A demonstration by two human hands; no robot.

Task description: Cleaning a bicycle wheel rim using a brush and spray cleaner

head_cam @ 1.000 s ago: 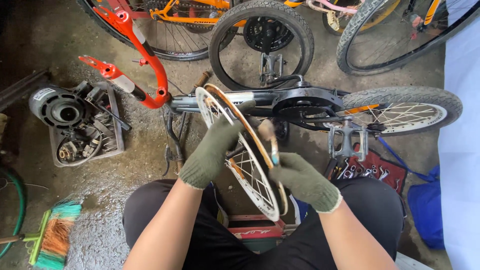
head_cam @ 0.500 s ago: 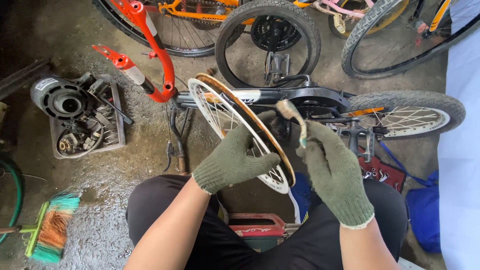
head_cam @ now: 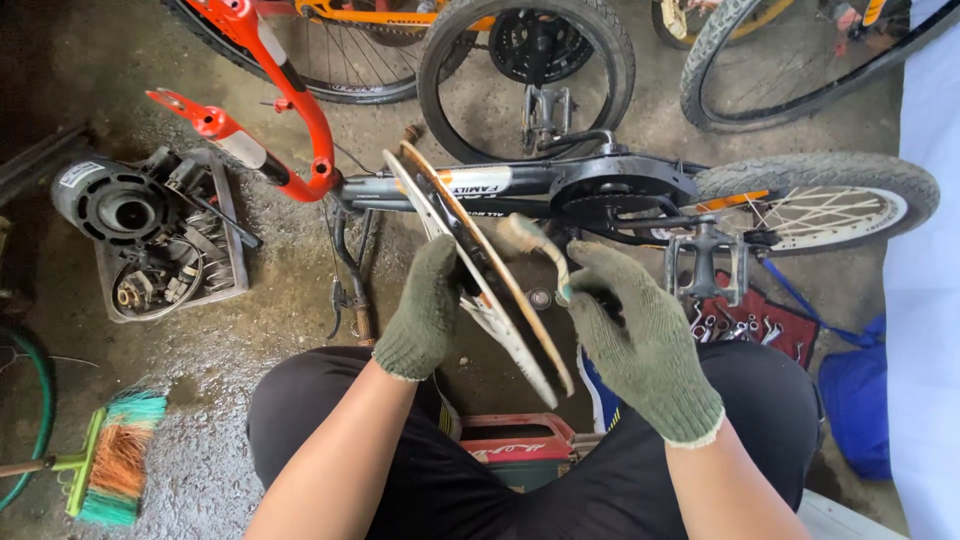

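Both my hands wear green knit gloves. My left hand [head_cam: 425, 310] grips the side of a bare bicycle wheel rim [head_cam: 478, 268], white with a tan strip along its edge, held nearly edge-on in front of me. My right hand [head_cam: 640, 335] holds a small tool with a pale worn handle [head_cam: 535, 243] just right of the rim's edge. Behind the rim a small bicycle [head_cam: 600, 190] lies on its side, black frame, red fork [head_cam: 290, 110], rear tyre [head_cam: 830, 195] at the right. My knees in black trousers frame the bottom.
A grey tray [head_cam: 165, 245] of metal parts and a motor sits at the left. A green and orange brush [head_cam: 115, 455] lies lower left. A red pouch of wrenches [head_cam: 745, 325] is at right, a red toolbox [head_cam: 515, 445] between my legs. More bicycles stand behind.
The rim has turned from face-on to nearly edge-on. My right hand with the tool rose beside the rim's edge, and my left hand shifted along the rim.
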